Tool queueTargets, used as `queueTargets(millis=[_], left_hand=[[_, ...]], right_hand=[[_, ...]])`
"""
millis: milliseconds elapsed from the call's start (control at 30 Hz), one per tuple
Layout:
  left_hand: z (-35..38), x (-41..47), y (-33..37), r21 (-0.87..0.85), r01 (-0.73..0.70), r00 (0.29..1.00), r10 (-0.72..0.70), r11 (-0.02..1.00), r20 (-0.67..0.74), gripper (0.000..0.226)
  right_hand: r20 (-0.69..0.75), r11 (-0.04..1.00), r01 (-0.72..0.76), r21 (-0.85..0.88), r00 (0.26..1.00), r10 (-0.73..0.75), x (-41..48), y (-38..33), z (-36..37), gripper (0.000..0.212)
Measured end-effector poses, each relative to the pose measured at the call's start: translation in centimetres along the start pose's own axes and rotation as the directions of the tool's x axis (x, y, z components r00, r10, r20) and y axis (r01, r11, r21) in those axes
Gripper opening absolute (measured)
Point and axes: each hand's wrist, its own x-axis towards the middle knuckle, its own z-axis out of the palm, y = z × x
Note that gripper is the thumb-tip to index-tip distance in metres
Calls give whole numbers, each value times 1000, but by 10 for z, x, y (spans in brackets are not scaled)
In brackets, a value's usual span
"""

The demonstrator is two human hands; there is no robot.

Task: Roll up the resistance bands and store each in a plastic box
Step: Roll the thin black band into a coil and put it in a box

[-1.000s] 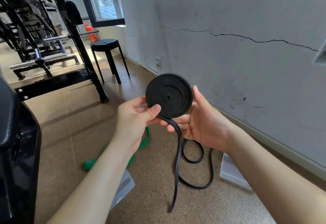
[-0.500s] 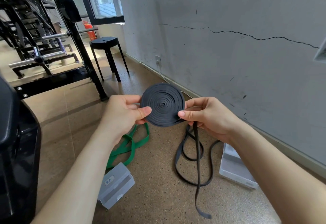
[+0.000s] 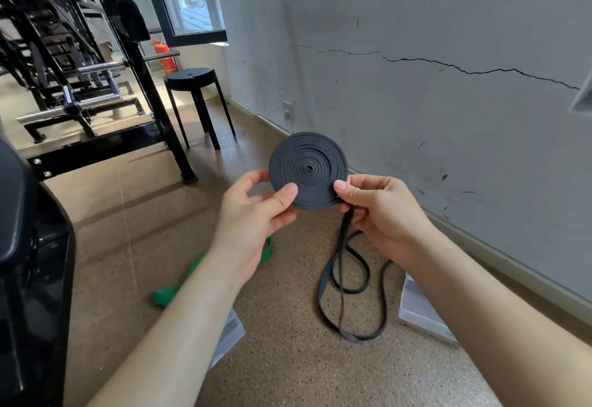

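Coil (image 3: 308,170) is sitting slightly higher than before, tail (image 3: 342,262) drawing up from the floor (image 3: 288,368). Left hand (image 3: 256,214) and right hand (image 3: 381,214) are pinching its opposite rims. Light, soft, springy rubber, it is probably needing flat-face pressure against unwinding.

A: Noted, band coil (image 3: 308,170) between left hand (image 3: 253,217) and right hand (image 3: 384,214): dark grey-black, concentric spiral rings.
B: Below left hand, second band (image 3: 165,296): bright green. Floor (image 3: 288,374)?
A: Speckled tan-brown. Wall (image 3: 448,137) beyond right hand: pale grey, thin black crack (image 3: 464,71)
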Motion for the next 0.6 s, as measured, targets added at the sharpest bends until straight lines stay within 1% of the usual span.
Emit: queueTargets(millis=[100,167,200,267,333,367,467,600], left_hand=[[11,-5,-7,82,-71,998,70,994,9,41],[12,-6,-3,142,-121,992,124,982,-6,42],[10,-5,0,170,-136,990,140,976,-8,43],[3,-2,8,212,-154,987,159,965,-7,49],[-4,1,14,250,-152,987,161,956,-16,56],[-8,2,16,272,-148,987,158,951,-15,58],[-14,3,19,351,-142,990,138,926,35,62],[-17,4,19,439,-141,989,107,887,103,64]], right_hand=[[-16,999,26,31,1000,-26,-1,4,5,5],[18,999,50,-16,999,-50,-2,3,3,5],[64,995,64,-76,996,-60,-3,1,2,8],[177,963,83,-256,983,-37,-5,-6,-4,20],[226,925,73,-374,974,15,-6,-12,-10,28],[222,920,65,-388,975,25,-6,-14,-13,30],[204,938,49,-344,979,24,-5,-17,-16,36],[227,941,51,-334,974,28,-5,-16,-13,28]])
